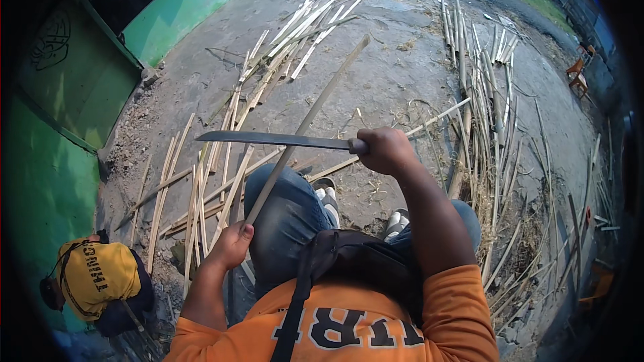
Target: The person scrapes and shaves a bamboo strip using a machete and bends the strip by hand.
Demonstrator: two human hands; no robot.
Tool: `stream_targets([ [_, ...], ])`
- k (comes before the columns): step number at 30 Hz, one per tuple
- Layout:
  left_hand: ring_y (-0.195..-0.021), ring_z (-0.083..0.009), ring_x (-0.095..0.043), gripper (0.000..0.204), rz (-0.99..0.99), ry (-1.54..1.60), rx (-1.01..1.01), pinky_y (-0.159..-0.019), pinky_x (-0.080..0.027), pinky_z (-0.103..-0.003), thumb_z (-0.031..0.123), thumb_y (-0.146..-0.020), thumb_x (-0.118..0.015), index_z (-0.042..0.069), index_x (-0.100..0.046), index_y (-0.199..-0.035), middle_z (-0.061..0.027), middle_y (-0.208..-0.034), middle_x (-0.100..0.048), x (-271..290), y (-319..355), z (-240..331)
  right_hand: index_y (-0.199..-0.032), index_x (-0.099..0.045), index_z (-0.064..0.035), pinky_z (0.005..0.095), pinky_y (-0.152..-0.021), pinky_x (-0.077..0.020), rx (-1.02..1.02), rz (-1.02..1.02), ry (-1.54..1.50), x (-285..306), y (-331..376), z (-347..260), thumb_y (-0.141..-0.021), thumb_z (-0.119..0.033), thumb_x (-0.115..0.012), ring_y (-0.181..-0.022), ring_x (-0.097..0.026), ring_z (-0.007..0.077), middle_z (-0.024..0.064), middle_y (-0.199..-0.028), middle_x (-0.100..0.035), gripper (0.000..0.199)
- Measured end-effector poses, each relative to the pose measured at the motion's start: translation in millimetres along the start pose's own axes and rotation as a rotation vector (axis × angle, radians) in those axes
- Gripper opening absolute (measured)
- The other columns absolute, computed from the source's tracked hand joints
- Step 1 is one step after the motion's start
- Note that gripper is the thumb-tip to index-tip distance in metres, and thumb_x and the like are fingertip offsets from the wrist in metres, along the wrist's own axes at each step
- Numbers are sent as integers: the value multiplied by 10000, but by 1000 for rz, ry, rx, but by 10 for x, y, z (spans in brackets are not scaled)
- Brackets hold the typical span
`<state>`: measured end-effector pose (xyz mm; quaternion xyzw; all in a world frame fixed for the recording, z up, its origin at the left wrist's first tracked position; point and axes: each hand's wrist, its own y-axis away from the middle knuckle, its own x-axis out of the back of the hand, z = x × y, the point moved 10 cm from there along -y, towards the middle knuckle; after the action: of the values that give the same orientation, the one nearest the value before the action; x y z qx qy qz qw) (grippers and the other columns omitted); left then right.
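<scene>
My right hand (386, 151) is closed round the handle of a machete (268, 138), whose long dark blade points left, roughly level. My left hand (231, 245) grips the near end of a long bamboo strip (312, 115), which slants up and away to the right over my left knee. The blade crosses the strip about midway along; whether its edge bites into the bamboo I cannot tell. More split bamboo strips (231, 194) lie just beyond and left of my left hand.
Cut strips lie in a far pile (295, 30) ahead. A bigger heap of bamboo poles and shavings (479, 121) spreads along the right. At the lower left a person in a yellow shirt (100, 275) crouches beside a green wall (54, 201). A chair (577, 74) stands far right.
</scene>
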<state>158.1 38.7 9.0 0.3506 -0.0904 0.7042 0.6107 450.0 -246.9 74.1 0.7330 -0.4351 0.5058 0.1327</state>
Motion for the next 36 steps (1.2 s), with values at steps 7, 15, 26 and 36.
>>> stream_targets([
  [7, -733, -171, -518, 637, -41, 20, 45, -706, -444, -349, 573, -1127, -361, 19, -581, -903, -52, -763, -555, 28, -33, 47, -946, -752, -141, 526, -721, -552, -275, 159, -89, 254, 81, 530, -954, -370, -681, -839, -707, 420, 182, -866, -726, 239],
  [15, -758, -181, -525, 651, -64, 61, 79, -728, -455, -365, 556, -1136, -353, -11, -600, -933, -57, -796, -568, -1, -11, -149, -850, -676, -148, 492, -782, -522, 215, -95, 134, -198, 81, -442, -972, -495, -640, -760, -714, 368, 136, -755, -707, 369],
  [26, -904, -329, -670, 708, -69, -152, 96, -853, -511, -425, 590, -1118, -367, -57, -651, -1069, -199, -933, -701, 73, -10, 52, -972, -755, -166, 551, -756, -557, -330, 166, -45, 36, 104, 578, -966, -345, -659, -859, -710, 437, 186, -882, -741, 203],
  [36, -842, -322, -661, 699, -6, -129, 17, -803, -512, -430, 596, -1110, -394, -46, -655, -1023, -192, -885, -695, 48, -14, 2, -869, -712, -145, 519, -717, -556, 168, -52, 140, -78, 26, -329, -935, -338, -656, -784, -719, 401, 131, -749, -716, 211],
])
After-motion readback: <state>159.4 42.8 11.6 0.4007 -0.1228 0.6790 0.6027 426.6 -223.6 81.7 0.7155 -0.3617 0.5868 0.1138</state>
